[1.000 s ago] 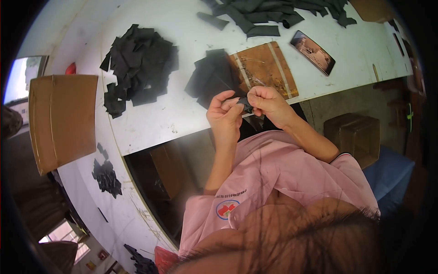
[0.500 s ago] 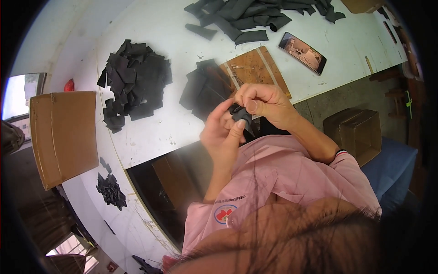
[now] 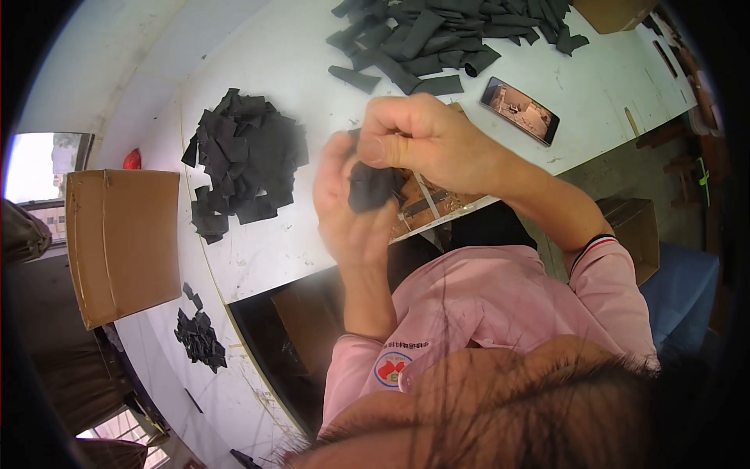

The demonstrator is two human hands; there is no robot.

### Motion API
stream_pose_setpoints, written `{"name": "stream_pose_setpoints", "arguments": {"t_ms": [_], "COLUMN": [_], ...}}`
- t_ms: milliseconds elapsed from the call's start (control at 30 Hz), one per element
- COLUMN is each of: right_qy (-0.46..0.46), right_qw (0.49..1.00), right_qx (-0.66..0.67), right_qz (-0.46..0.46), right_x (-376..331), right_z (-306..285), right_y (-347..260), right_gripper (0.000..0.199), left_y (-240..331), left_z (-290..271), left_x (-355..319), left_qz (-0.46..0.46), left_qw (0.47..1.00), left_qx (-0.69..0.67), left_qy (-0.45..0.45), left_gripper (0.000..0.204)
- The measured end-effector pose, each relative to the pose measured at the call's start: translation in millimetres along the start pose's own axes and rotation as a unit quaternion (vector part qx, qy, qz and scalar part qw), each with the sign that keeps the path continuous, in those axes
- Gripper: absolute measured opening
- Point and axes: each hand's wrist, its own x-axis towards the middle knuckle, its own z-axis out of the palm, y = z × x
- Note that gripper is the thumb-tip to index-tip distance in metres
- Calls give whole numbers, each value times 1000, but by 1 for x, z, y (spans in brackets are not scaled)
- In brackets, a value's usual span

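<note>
From the head view, with the hands as the clock's centre, a soft, matte black piece [image 3: 373, 187], bunched and rounded, is in the hands near the table's front edge. Flat, square-cornered black pieces [image 3: 250, 152] overlap in a heap at nine o'clock; long, narrow black strips [image 3: 426, 35] lie tangled at one o'clock. A smooth, slim phone [image 3: 519, 111] lies at two o'clock, and a brown board [image 3: 449, 207] with pale bands sits at four o'clock, partly covered by the right hand.

The table [image 3: 273, 254] is white and scuffed, its front edge passing under the left forearm. White surface shows between the nine o'clock heap and the left hand, and towards twelve.

The left hand [image 3: 351, 223] curls around the piece, its fingers slightly blurred. The right hand [image 3: 426, 141] has a closed grip, thumb against bent fingers, at the piece's upper end; the exact contact is hidden.
</note>
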Motion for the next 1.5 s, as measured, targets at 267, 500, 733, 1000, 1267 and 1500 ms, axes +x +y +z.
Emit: {"name": "stream_pose_setpoints", "arguments": {"t_ms": [267, 500, 733, 1000, 1267, 1500], "right_qy": [-54, -57, -110, -74, -19, 82], "right_qw": [978, 955, 952, 970, 987, 874], "right_qx": [137, 239, 209, 181, 103, -398], "right_qz": [147, 166, 195, 146, 125, -267], "right_x": [20, 21, 14, 8, 3, -4], "right_z": [-21, -11, -16, -18, -10, -6], "right_y": [69, 71, 105, 113, 95, 52], "right_gripper": [18, 27, 32, 15, 15, 30], "left_y": [0, -9, -23, -11, 14, -2], "left_z": [-66, -66, -97, -46, -32, -30], "left_x": [15, 4, -8, -3, 3, 12], "left_qz": [-139, -115, -108, 28, 92, 212], "left_qw": [965, 938, 981, 857, 777, 911], "left_qx": [-217, -320, -125, 501, 622, 343], "left_qy": [54, 73, 99, 116, 38, 92], "left_gripper": [39, 37, 41, 41, 25, 4]}}
